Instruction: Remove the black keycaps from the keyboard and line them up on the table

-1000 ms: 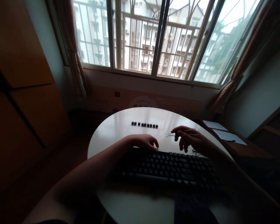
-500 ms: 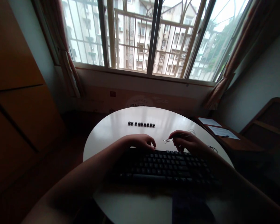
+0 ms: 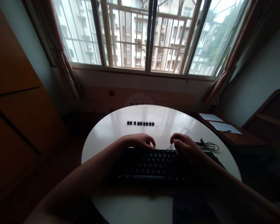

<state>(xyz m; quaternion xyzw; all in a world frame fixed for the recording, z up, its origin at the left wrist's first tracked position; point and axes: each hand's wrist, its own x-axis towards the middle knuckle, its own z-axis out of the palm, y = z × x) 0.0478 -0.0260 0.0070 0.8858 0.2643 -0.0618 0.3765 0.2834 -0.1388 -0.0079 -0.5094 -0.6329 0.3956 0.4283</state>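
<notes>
A black keyboard point(image 3: 151, 163) lies across the near half of the round white table point(image 3: 102, 137). My right hand point(image 3: 183, 144) grips a wire keycap puller point(image 3: 184, 131), whose wire loops stick out above the fist. The puller's thin tips point down at the top row of keys. At the keyboard's back edge rests my left hand point(image 3: 142, 140), fingers loosely curved and apart, holding nothing. Farther back, several black keycaps point(image 3: 141, 123) stand in a row on the white surface. My right forearm hides the keyboard's right part.
A coiled black cable point(image 3: 208, 145) lies to the right of my right hand. Papers point(image 3: 226, 127) with a dark pen sit on a brown surface beyond the table. Dark purple cloth point(image 3: 189, 208) is at the near edge. Barred windows point(image 3: 149, 37) fill the back.
My right hand has turned and come down to the keyboard's top row, bringing the keycap puller's tips from level to pointing downward. My left hand stays on the back edge. The view has shifted slightly.
</notes>
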